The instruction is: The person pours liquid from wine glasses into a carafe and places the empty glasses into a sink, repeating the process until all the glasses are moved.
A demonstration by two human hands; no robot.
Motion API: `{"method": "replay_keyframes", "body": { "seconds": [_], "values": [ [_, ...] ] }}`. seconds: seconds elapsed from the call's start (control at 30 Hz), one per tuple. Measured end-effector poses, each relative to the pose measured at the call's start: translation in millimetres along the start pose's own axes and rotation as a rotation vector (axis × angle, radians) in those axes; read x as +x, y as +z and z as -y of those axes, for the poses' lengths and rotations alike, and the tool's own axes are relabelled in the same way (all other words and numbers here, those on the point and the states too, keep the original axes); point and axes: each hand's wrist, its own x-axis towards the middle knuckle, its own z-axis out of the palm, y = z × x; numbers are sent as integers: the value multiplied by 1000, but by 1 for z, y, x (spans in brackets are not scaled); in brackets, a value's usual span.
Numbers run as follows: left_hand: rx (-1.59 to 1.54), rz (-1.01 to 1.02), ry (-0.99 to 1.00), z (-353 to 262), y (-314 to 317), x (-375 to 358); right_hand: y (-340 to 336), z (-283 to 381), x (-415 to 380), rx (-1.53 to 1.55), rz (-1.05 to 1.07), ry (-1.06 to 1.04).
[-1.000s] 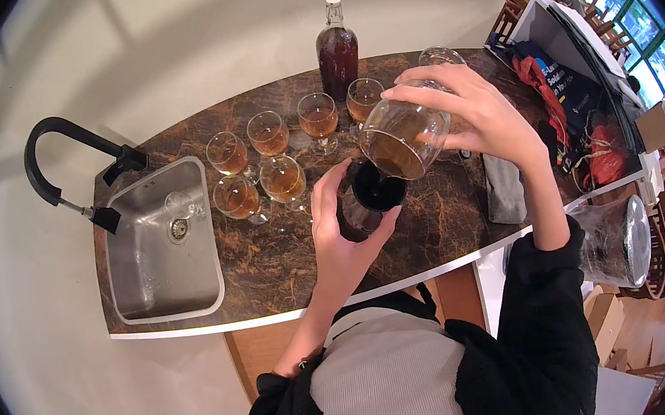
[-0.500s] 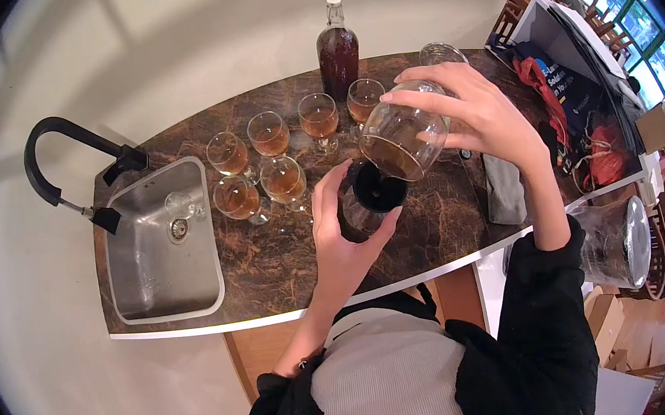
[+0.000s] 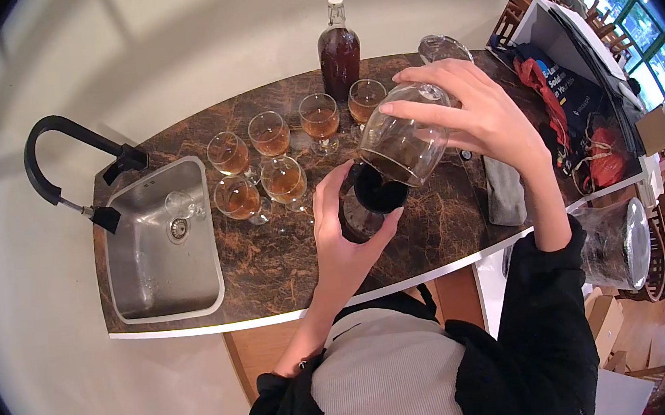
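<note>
My right hand grips a clear rounded glass vessel from above. The vessel is tipped to the left, with brown liquid at its lower rim. Directly under that rim is a black funnel-like piece, seated on a glass container whose lower part is mostly hidden. Around its top, the thumb and fingers of my left hand are curled. To the left and behind stand several stemmed glasses with amber liquid. A swing-top bottle of dark red liquid stands at the back.
On the left are a steel sink with a small glass in it and a black faucet. A folded grey cloth lies right of my hands. Another clear glass piece stands behind; a packed box is at right.
My right hand has tilted the glass vessel further, and the liquid sits deeper toward its rim. My left hand stays in place.
</note>
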Motion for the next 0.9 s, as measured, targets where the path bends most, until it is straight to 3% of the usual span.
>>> {"method": "replay_keyframes", "body": {
  "seconds": [0.4,0.9],
  "values": [
    [27,11,18,4,0,-1,-8,7,7,-299,-81,-159],
    [-114,47,-71,11,3,-4,1,13,10,-342,-276,-293]
  ]
}}
